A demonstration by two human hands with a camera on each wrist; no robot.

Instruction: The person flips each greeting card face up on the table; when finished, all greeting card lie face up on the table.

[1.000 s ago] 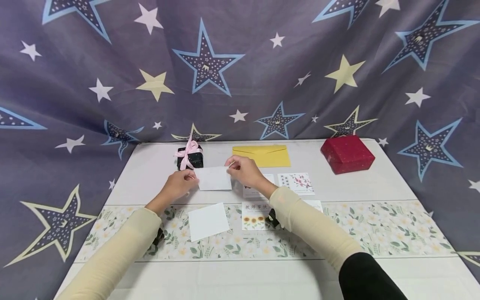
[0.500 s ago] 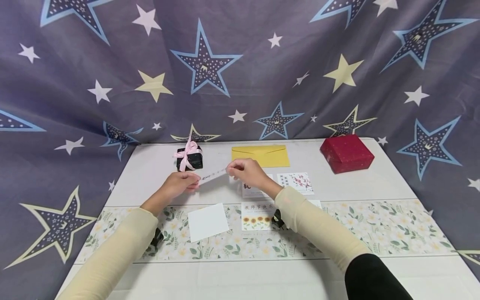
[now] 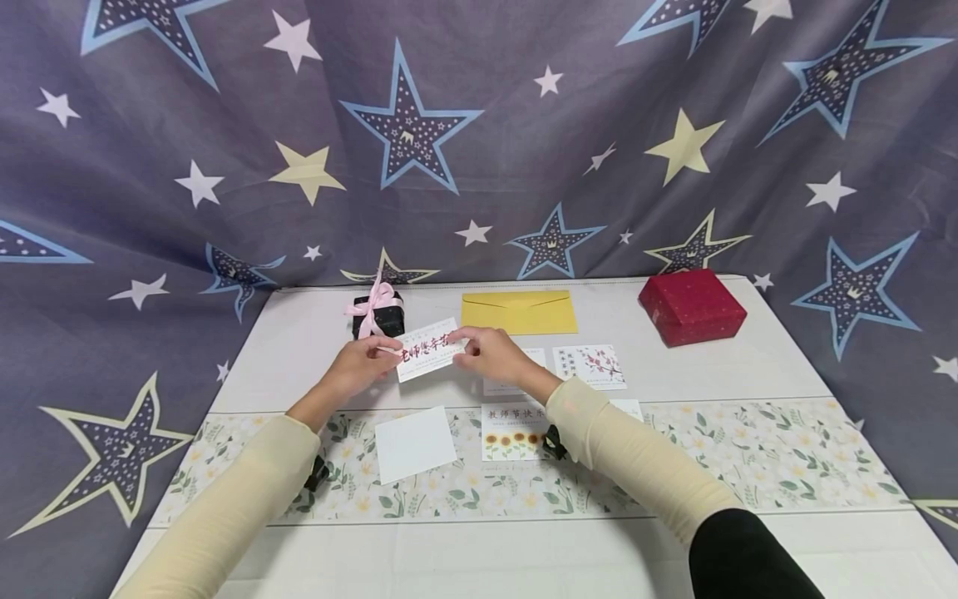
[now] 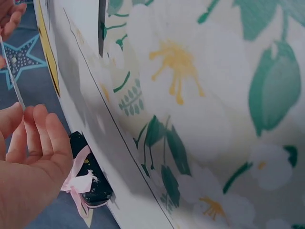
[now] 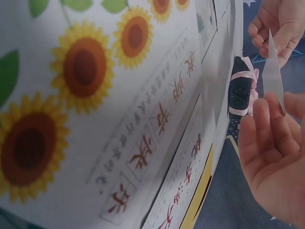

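Observation:
A white greeting card [image 3: 428,353] with red lettering is held above the table, its printed face turned up to the head view. The left hand [image 3: 361,366] pinches its left edge between thumb and fingers. At the opposite edge, the right hand [image 3: 496,353] pinches it the same way. In the right wrist view the card [image 5: 272,76] appears nearly edge-on between both hands. Below it lies a blank white card [image 3: 416,444]. A sunflower card [image 3: 513,431] rests under the right forearm, which partly hides a lettered card [image 3: 503,388] too.
Behind the left hand stands a black gift box [image 3: 383,318] with a pink ribbon. A yellow envelope [image 3: 520,312] lies at the back, with a red box [image 3: 692,307] to its right. A blossom card [image 3: 591,367] lies right of the right hand. Another white card [image 3: 627,408] is partly covered.
The held card has turned over: its blank side showed first, then it was nearly edge-on, and now the red lettering faces up. Both hands kept their grip and moved little.

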